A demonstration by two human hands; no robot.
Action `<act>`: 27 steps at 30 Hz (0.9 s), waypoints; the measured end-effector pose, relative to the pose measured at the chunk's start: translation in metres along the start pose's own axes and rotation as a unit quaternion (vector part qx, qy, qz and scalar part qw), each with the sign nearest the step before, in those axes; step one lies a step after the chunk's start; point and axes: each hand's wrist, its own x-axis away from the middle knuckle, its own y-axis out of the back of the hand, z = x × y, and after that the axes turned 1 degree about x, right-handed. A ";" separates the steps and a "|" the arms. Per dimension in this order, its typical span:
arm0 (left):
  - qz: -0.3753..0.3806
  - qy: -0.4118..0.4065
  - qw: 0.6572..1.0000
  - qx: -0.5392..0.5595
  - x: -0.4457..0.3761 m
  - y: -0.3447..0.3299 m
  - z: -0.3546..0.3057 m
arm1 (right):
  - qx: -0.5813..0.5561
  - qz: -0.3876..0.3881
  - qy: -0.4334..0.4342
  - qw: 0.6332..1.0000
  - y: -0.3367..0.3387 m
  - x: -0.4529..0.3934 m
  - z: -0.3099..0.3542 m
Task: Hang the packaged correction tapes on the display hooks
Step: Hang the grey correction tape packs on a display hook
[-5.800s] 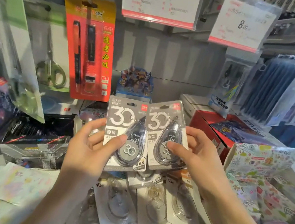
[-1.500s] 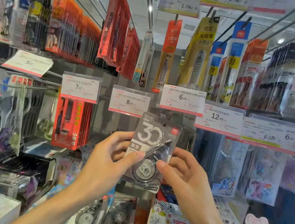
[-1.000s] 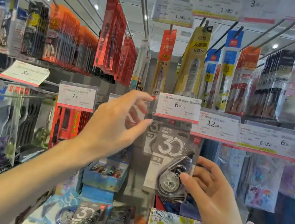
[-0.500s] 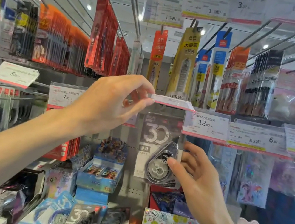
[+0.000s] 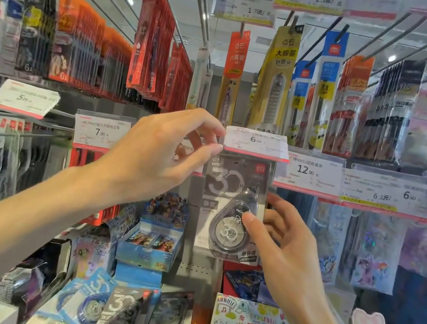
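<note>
Since half a second ago, the price tag (image 5: 255, 143) has tipped back down toward level and the packaged correction tape (image 5: 232, 208) sits higher beneath it. The left hand (image 5: 157, 152) pinches the tag's left edge; the right hand (image 5: 285, 248) grips the pack, thumb on its blister. One grey card marked "30", one teardrop dispenser. Three more correction tape packs (image 5: 133, 316) lie on the shelf below.

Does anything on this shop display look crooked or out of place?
The 6.00 price tag is tipped up out of line with its neighbours, because the left hand pinches its edge. Below, several correction tape packs lie loose in a heap instead of hanging.
</note>
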 end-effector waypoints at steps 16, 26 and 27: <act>0.018 0.277 0.941 0.191 0.081 -0.137 0.041 | 0.094 -0.040 -0.027 0.994 -0.021 -0.033 -0.052; 0.024 0.364 0.902 0.230 0.052 -0.195 0.087 | 0.124 -0.001 -0.056 0.991 -0.033 -0.088 -0.087; 0.024 0.367 0.903 0.224 0.051 -0.198 0.090 | 0.112 -0.005 -0.066 0.991 -0.034 -0.092 -0.089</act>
